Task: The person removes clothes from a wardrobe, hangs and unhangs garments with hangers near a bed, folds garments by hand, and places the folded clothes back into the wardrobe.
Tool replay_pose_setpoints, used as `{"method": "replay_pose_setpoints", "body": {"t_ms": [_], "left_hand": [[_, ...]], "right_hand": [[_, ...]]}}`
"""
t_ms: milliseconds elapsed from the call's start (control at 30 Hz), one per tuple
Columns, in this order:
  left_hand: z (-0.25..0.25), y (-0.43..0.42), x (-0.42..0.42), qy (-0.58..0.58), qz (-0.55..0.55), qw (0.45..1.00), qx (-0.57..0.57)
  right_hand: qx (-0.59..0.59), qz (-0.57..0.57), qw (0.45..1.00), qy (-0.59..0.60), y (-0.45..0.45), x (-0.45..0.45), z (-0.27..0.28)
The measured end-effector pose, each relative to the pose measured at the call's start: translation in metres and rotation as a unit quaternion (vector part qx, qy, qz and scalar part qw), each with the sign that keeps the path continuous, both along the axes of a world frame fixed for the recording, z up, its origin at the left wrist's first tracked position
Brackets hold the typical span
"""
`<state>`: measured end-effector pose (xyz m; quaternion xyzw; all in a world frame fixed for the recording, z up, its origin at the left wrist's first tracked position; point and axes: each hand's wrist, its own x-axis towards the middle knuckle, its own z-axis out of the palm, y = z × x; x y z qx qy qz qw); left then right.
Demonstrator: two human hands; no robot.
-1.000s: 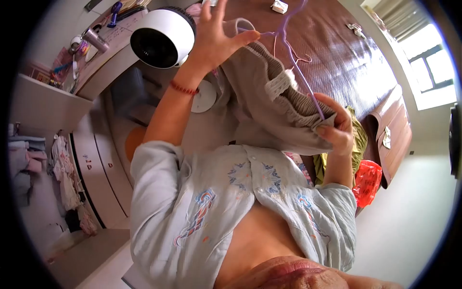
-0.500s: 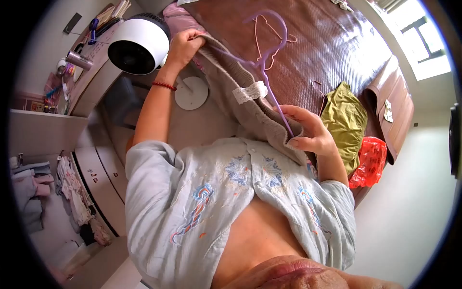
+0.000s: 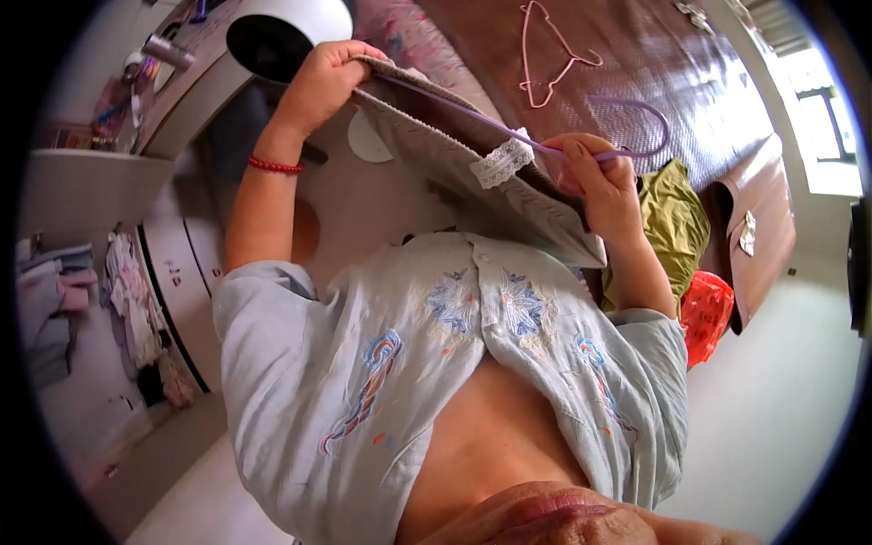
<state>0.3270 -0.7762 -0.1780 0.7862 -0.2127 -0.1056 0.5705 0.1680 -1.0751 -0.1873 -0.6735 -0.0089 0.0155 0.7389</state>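
My left hand [image 3: 325, 84], with a red bead bracelet at the wrist, pinches the left end of the waistband of a grey-brown garment [image 3: 436, 145]. Stretched between my hands, the waistband shows a white lace patch [image 3: 502, 162] near its middle. My right hand [image 3: 598, 182] is closed round the purple hanger [image 3: 472, 114] near the base of its hook, which points right. One arm of the hanger runs along the opening to my left hand. The other arm is hidden behind my right hand and the cloth.
A pink hanger [image 3: 548, 65] lies on the brown mat [image 3: 636, 54]. Right of my right arm are an olive garment [image 3: 672, 227] and a red plastic bag [image 3: 704, 313]. At the upper left stand a white round appliance [image 3: 313, 23] and a desk [image 3: 195, 86].
My left hand, earlier spread apart, now pinches the waistband end. My right hand has moved from the waistband's right end to the hanger near its hook. The hook has swung down to the right.
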Motion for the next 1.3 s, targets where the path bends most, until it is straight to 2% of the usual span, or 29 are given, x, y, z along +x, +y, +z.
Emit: {"method": "replay_pose_setpoints", "body": {"t_ms": [33,100,133,167,233,267,300,333,367,400,467,500,533,600,633,667,700,733,800,867,933,1000,1067,1100,1133,1167,1200,1267,1300], "left_hand": [[0.001,0.009,0.001,0.088,0.005,0.996,-0.018],[0.001,0.016,-0.002,0.126,-0.003,0.991,-0.044],[0.0,0.019,-0.003,0.16,-0.018,0.985,-0.07],[-0.002,0.027,0.001,0.173,-0.02,0.984,-0.034],[-0.042,0.056,0.012,0.187,0.016,0.981,-0.052],[-0.053,0.062,0.021,0.196,0.045,0.977,-0.067],[-0.038,0.057,0.003,0.19,0.079,0.978,-0.037],[-0.027,0.044,-0.011,0.195,0.083,0.973,-0.094],[-0.019,0.029,-0.022,0.208,0.082,0.963,-0.151],[-0.008,0.022,-0.026,0.213,0.023,0.967,-0.139],[0.003,0.011,-0.035,0.229,-0.033,0.964,-0.13],[-0.004,0.008,-0.041,0.151,-0.044,0.983,-0.091],[-0.002,0.002,-0.049,-0.041,-0.074,0.996,0.041],[0.025,-0.014,-0.056,0.18,-0.076,0.981,0.007],[0.03,-0.017,-0.053,0.178,-0.082,0.98,0.011],[0.033,-0.018,-0.052,0.184,-0.131,0.974,-0.006],[0.037,-0.016,-0.053,0.192,-0.174,0.966,-0.023],[0.048,-0.028,-0.066,0.164,-0.109,0.979,-0.049],[0.051,-0.022,-0.063,0.168,-0.095,0.977,-0.087],[0.053,-0.015,-0.061,0.163,-0.059,0.979,-0.105],[0.057,-0.018,-0.06,0.171,-0.057,0.978,-0.105],[0.055,-0.02,-0.059,0.185,-0.035,0.976,-0.108],[0.06,-0.024,-0.055,0.176,-0.072,0.978,-0.087],[0.061,-0.024,-0.053,0.173,-0.071,0.979,-0.087],[0.063,-0.022,-0.051,0.168,-0.071,0.979,-0.087],[0.065,-0.018,-0.05,0.164,-0.066,0.98,-0.086],[0.067,-0.012,-0.048,0.155,-0.061,0.981,-0.102],[0.071,-0.005,-0.051,0.141,-0.047,0.981,-0.122],[0.077,-0.003,-0.053,0.131,-0.019,0.981,-0.143]], "right_hand": [[0.002,0.008,1.0,0.005,0.0,-0.001,0.0],[-0.01,0.017,0.998,-0.066,-0.001,-0.002,0.003],[-0.009,0.017,0.998,-0.064,-0.004,-0.002,0.003],[0.089,0.012,0.992,-0.093,-0.009,0.0,0.003],[0.263,0.017,0.952,-0.159,-0.019,0.002,0.007],[0.272,0.029,0.944,-0.186,-0.027,0.006,0.008],[0.331,-0.016,0.923,-0.195,-0.034,0.01,0.009],[0.383,-0.074,0.897,-0.207,-0.043,0.012,0.009],[0.428,-0.057,0.873,-0.228,-0.061,0.02,0.008],[0.467,-0.04,0.846,-0.253,-0.084,0.03,0.004],[0.47,-0.205,0.822,-0.247,-0.116,0.046,-0.007],[0.512,-0.214,0.796,-0.241,-0.139,0.055,-0.019],[0.556,-0.213,0.769,-0.234,-0.164,0.068,-0.037],[0.556,-0.282,0.747,-0.23,-0.224,0.102,-0.095],[0.556,-0.337,0.73,-0.21,-0.239,0.106,-0.118],[0.558,-0.339,0.728,-0.21,-0.244,0.099,-0.129],[0.485,-0.414,0.754,-0.158,-0.248,0.091,-0.14],[0.407,-0.478,0.772,-0.099,-0.247,0.085,-0.155],[0.173,-0.498,0.84,0.125,-0.236,0.068,-0.187],[0.151,-0.491,0.791,0.333,-0.234,0.062,-0.248],[0.088,-0.269,0.922,0.264,-0.175,0.051,-0.256],[0.196,-0.125,0.949,0.214,-0.094,0.044,-0.208],[0.173,0.03,0.971,0.164,-0.056,0.051,-0.168],[0.177,0.036,0.97,0.164,-0.046,0.057,-0.155],[0.101,0.09,0.99,0.041,-0.037,0.063,-0.143],[0.022,0.139,0.986,-0.084,-0.032,0.067,-0.133],[0.022,0.145,0.985,-0.088,-0.029,0.07,-0.124],[-0.176,0.161,0.951,-0.195,-0.024,0.072,-0.108],[-0.199,0.13,0.95,-0.202,-0.015,0.067,-0.098]]}}
